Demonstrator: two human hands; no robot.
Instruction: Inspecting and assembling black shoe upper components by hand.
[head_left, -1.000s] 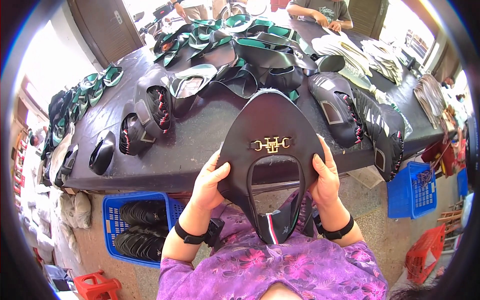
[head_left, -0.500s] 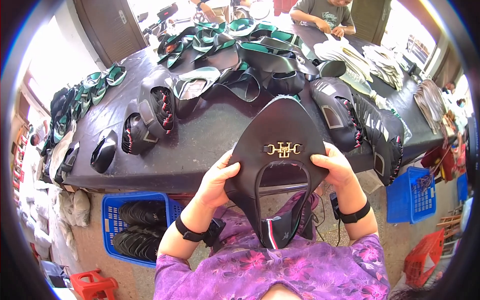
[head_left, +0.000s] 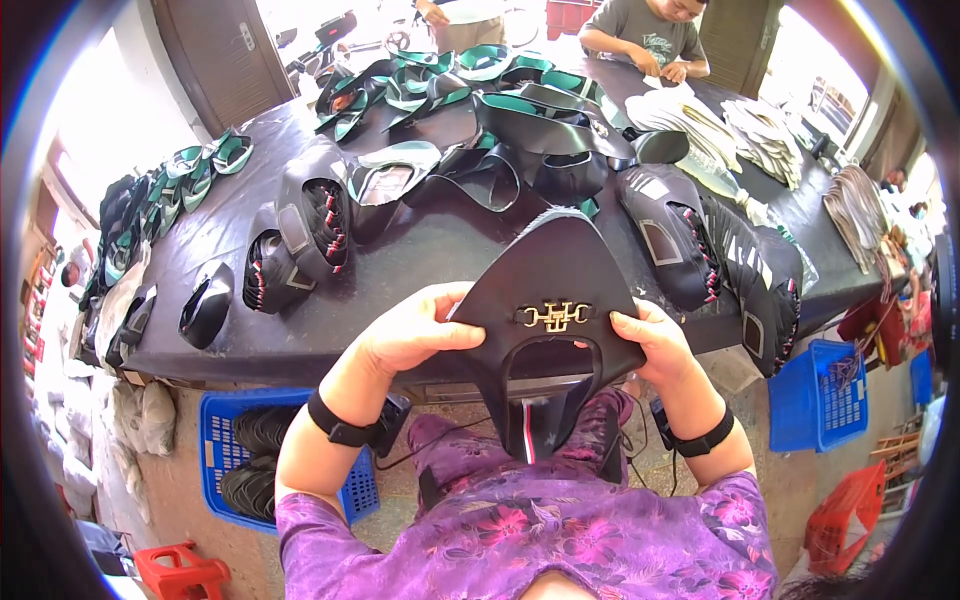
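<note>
Between my two hands I hold a black shoe upper (head_left: pixel 560 270), its pointed toe end away from me. A gold metal buckle ornament (head_left: pixel 556 317) sits across its middle, above the wide opening. The heel part hangs toward my lap and shows a red and white stripe. My left hand (head_left: pixel 425 330) pinches the left edge, thumb on top. On the opposite edge, my right hand (head_left: pixel 650 335) grips in the same way. The fingers beneath the upper are partly hidden.
A black-covered table (head_left: pixel 400 290) carries stacked black shoe uppers (head_left: pixel 325 215) and a heap of green-lined pieces (head_left: pixel 430 90). Blue baskets (head_left: pixel 365 495) stand below, with a red stool (head_left: pixel 180 570) at lower left. Across the table, a person (head_left: pixel 655 40) handles pale pieces.
The shoe upper has tilted, so it looks shorter and its heel part has swung upward. My left forearm has shifted outward to the left, and both hands keep their hold.
</note>
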